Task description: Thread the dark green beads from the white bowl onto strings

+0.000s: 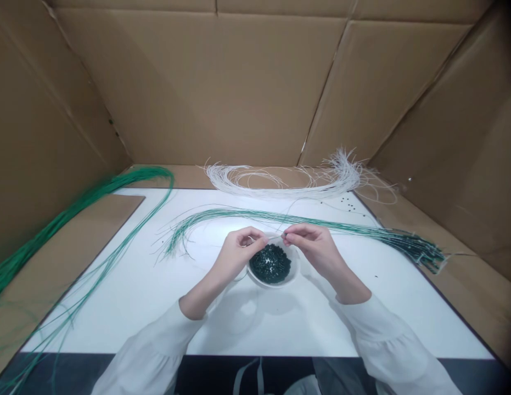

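A white bowl (295, 272) holding many small dark green beads (270, 264) stands on the white board. Over the bowl's left rim is my left hand (243, 248), its thumb and fingers pinched on a thin white string (274, 237). My right hand (313, 244) is over the right rim, with thumb and forefinger closed on a tiny dark piece (284, 236) where the string ends; it looks like a bead. The fingertips of the two hands are a short gap apart. Behind them lies a bundle of green strings (255, 214), with dark beaded ends (415, 249) at the right.
Loose white strings (275, 191) lie coiled at the back edge. A long green bundle (86, 198) runs down the left side. A few dark beads (349, 204) are scattered at the back right of the white board (156, 307). Cardboard walls (222, 88) stand around.
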Tool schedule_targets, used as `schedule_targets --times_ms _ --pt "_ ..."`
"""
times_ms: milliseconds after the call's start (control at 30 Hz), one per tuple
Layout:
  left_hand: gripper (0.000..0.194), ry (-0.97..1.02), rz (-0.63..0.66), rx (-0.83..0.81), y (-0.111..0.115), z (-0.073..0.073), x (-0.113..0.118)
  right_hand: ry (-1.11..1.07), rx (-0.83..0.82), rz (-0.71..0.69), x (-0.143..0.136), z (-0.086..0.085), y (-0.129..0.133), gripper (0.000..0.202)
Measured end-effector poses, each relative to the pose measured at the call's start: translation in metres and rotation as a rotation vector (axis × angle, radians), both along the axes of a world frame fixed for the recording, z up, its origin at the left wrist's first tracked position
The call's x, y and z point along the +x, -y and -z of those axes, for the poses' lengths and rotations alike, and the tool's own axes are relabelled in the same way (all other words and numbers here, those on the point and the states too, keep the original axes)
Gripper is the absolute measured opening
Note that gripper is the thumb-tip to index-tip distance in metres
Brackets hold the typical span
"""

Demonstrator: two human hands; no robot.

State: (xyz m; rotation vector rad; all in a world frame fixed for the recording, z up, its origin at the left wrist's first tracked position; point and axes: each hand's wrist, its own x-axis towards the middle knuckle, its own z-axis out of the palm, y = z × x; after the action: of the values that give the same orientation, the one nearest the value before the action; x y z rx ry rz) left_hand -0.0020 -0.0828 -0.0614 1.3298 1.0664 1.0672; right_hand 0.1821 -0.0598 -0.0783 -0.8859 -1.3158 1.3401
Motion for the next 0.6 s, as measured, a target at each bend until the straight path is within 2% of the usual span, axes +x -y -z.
schedule_targets --times_ms 233,600 --pt "0.019 -0.022 0.011 0.037 0.001 -0.0006 0.0002 -0.068 -0.027 -0.016 -0.0016 -0.0024 0.0025 0.011" --pt "0.019 -0.039 -0.013 0.058 0.002 0.0003 0.0008 -0.055 -0.082 -0.017 -0.0011 -0.0037 0.0036 0.017"
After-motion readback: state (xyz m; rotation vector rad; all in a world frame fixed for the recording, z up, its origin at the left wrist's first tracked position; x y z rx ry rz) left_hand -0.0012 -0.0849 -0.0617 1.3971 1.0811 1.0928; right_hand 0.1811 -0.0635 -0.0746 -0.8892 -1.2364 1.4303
